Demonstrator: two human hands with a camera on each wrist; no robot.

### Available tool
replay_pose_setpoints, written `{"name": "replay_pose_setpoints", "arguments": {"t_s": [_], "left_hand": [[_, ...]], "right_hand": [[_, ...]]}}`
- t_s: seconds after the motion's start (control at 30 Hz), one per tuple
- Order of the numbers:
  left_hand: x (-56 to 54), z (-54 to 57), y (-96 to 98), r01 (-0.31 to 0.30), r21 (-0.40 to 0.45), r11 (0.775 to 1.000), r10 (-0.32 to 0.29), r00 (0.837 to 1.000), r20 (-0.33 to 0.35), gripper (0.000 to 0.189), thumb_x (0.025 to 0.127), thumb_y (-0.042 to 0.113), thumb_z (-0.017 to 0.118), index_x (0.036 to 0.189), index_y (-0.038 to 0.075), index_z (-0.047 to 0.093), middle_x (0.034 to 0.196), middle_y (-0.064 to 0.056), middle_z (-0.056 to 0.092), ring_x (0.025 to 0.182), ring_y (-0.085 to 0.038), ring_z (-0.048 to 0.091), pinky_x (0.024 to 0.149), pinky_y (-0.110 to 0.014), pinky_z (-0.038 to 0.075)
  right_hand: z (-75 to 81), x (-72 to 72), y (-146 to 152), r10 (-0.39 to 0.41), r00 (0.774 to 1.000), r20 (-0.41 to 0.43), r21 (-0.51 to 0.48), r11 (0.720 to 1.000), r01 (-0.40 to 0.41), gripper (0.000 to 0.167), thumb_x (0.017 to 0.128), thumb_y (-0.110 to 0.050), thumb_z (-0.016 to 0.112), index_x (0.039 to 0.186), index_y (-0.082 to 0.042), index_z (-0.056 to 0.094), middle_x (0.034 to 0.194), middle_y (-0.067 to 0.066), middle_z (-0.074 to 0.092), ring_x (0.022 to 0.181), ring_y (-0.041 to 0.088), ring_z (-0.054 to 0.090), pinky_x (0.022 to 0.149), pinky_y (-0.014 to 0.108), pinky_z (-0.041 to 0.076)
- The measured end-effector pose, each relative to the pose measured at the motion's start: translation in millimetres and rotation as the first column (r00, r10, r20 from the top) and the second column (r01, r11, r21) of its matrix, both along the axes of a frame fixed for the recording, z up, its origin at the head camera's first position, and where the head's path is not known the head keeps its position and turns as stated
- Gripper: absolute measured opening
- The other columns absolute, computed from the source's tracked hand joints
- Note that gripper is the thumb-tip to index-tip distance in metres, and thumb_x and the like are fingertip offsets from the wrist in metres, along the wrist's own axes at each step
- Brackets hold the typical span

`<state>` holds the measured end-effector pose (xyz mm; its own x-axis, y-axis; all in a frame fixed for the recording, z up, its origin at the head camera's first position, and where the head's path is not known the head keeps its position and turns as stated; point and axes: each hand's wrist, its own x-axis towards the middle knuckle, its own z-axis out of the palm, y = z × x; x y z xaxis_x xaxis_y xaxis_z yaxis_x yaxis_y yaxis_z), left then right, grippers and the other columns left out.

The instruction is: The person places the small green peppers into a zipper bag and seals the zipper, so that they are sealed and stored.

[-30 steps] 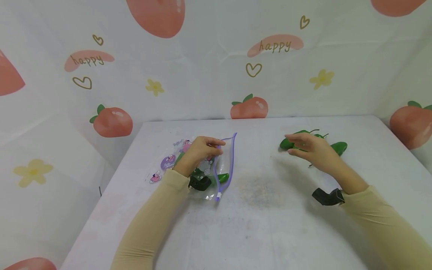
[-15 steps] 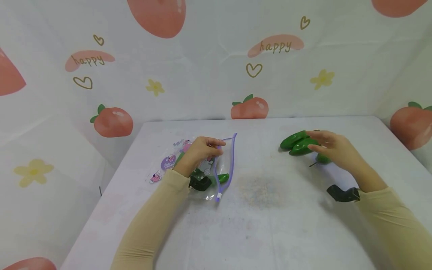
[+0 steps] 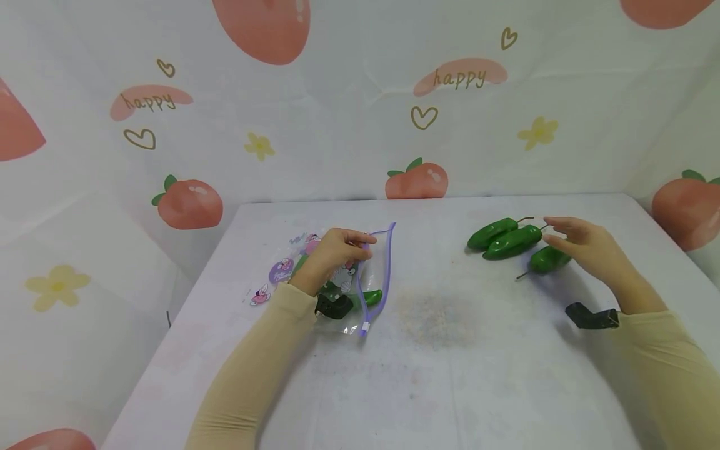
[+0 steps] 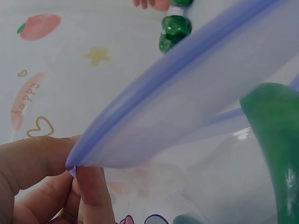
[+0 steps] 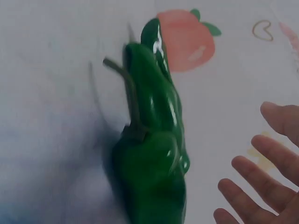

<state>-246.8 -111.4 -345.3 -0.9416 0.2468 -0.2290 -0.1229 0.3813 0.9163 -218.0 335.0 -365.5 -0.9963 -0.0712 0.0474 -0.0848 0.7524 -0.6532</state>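
Observation:
On the left of the table lies a clear zip bag (image 3: 387, 269) with a purple closure edge and cartoon prints, its mouth spread. A green pepper (image 3: 373, 297) shows at the mouth, and more green shows inside. My left hand (image 3: 330, 259) pinches the purple edge between thumb and finger, plain in the left wrist view. Three green peppers lie at the right: a far one (image 3: 491, 234), a middle one (image 3: 513, 242) and a nearer one (image 3: 548, 259). Above the nearer one hovers my right hand (image 3: 596, 253), holding nothing; its fingers (image 5: 261, 182) are spread in the right wrist view.
The white table (image 3: 427, 387) has a faint brownish stain near its middle. Behind it hangs a white cloth (image 3: 337, 112) printed with peaches, hearts and flowers. Black straps (image 3: 590, 317) sit at both cuffs.
My right hand has moved rightward across the peppers, bringing the far and middle ones into full view. The left hand and the bag have stayed in place.

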Motion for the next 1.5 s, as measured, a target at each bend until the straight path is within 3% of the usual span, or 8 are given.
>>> {"name": "replay_pose_setpoints", "arguments": {"t_s": [0.67,1.0,1.2,1.5], "left_hand": [[-0.1,-0.8,-0.6,0.008,0.02,1.0,-0.008,1.0,-0.017,0.031,0.086,-0.002,0.068,0.116,-0.003,0.067,0.078,-0.002,0.054,0.061,-0.013,0.045,0.053,-0.021,0.039],[-0.2,-0.8,0.1,0.003,0.017,1.0,-0.003,1.0,0.001,0.032,0.086,-0.001,0.068,0.119,-0.003,0.066,0.081,-0.003,0.053,0.063,-0.013,0.045,0.054,-0.021,0.039],[0.9,-0.5,-1.1,0.015,0.023,1.0,-0.015,1.0,-0.015,0.031,0.086,0.0,0.068,0.117,-0.003,0.067,0.08,-0.003,0.054,0.062,-0.012,0.045,0.054,-0.021,0.039],[0.8,-0.7,-0.8,0.003,0.011,1.0,-0.002,1.0,-0.013,0.03,0.086,0.001,0.069,0.116,0.0,0.069,0.082,-0.003,0.054,0.062,-0.013,0.045,0.055,-0.021,0.039]], "right_hand": [[-15.3,-9.9,43,-0.021,0.995,0.097,0.063,0.998,0.015,0.065,0.098,-0.042,0.051,0.142,0.005,0.039,0.144,0.038,0.03,0.128,0.063,0.025,0.095,0.075,0.023],[-18.5,-15.2,53,0.035,0.968,0.249,0.084,0.995,-0.057,0.077,0.092,-0.047,0.061,0.148,-0.002,0.033,0.151,0.037,0.015,0.132,0.065,0.014,0.096,0.078,0.016],[-20.6,-17.8,53,0.101,0.967,0.234,0.083,0.989,-0.124,0.075,0.088,-0.037,0.07,0.145,0.001,0.037,0.148,0.037,0.022,0.136,0.061,0.012,0.1,0.077,0.014],[-24.3,-19.7,54,0.141,0.969,0.204,0.091,0.983,-0.162,0.069,0.087,-0.028,0.071,0.141,0.004,0.041,0.147,0.037,0.025,0.136,0.06,0.015,0.102,0.075,0.012]]}}
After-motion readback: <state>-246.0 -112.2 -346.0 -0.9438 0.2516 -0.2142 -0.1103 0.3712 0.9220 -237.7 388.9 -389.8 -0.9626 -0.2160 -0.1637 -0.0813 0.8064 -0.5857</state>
